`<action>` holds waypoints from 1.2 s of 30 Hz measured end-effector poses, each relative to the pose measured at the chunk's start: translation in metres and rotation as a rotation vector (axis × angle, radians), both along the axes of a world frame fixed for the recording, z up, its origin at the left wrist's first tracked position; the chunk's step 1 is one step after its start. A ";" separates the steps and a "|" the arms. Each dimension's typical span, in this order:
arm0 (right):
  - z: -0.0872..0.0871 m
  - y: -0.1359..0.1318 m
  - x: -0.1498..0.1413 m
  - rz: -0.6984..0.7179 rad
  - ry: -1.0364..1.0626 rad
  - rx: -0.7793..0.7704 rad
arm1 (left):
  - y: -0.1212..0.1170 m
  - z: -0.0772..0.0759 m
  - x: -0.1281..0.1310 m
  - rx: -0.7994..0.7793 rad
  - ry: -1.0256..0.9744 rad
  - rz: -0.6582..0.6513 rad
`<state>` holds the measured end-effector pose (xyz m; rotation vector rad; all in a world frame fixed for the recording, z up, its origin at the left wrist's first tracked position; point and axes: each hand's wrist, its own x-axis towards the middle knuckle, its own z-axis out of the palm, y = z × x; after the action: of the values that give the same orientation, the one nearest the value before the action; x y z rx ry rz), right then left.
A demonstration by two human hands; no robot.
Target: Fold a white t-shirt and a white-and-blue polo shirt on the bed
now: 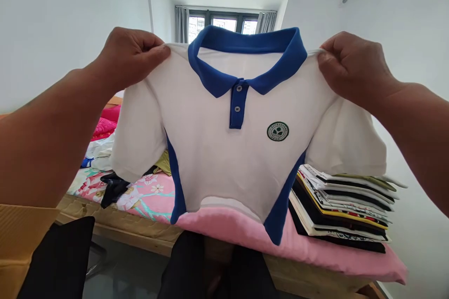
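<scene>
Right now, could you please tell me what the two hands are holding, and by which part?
A white shirt, pinched at its shoulders: one by the left hand, the other by the right hand.

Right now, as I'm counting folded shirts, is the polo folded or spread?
Spread. The left hand and right hand hold the polo up by its shoulders, sleeves hanging either side.

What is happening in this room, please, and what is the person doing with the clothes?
Someone is holding up a white shirt with a blue collar, its front facing the camera. The left grip pinches one shoulder and the right grip the other, so the shirt hangs spread out between them. Beyond it is a bed, with a stack of folded clothes on the right and loose clothes heaped on the left.
</scene>
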<state>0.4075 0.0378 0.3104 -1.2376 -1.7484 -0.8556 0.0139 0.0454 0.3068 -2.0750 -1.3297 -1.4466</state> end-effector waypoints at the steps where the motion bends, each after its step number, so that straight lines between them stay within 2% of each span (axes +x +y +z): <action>1: 0.001 -0.002 0.001 -0.003 0.009 0.007 | 0.000 0.000 -0.001 0.033 -0.005 -0.014; 4: 0.006 -0.006 0.007 -0.017 0.018 0.001 | 0.000 0.001 -0.003 0.096 0.039 0.014; 8: 0.011 -0.002 0.013 -0.076 -0.018 -0.128 | 0.004 -0.002 -0.007 0.039 0.110 0.101; 10: 0.011 0.004 0.012 -0.068 0.005 -0.183 | 0.008 -0.006 -0.008 -0.005 0.054 0.036; 12: 0.007 0.014 0.010 0.015 0.087 -0.258 | 0.013 -0.012 -0.010 -0.124 -0.057 -0.078; 16: -0.013 0.036 0.008 0.287 0.382 -0.544 | 0.025 -0.027 -0.018 -0.515 -0.268 -0.298; 19: -0.034 0.044 0.006 0.403 0.528 -0.709 | 0.032 -0.042 -0.027 -0.718 -0.354 -0.437; 24: -0.063 0.028 -0.009 0.537 0.647 -0.881 | 0.032 -0.069 -0.035 -0.793 -0.334 -0.515; 29: -0.080 0.015 -0.014 0.547 0.686 -1.049 | 0.029 -0.088 -0.033 -0.907 -0.375 -0.558; 36: -0.094 0.020 -0.010 0.650 0.689 -0.943 | 0.022 -0.102 -0.019 -0.958 -0.515 -0.697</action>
<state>0.3979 0.0579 0.2165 -1.1529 -1.7750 0.7881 -0.0048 0.0674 0.2048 -3.1520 -1.8544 -1.9520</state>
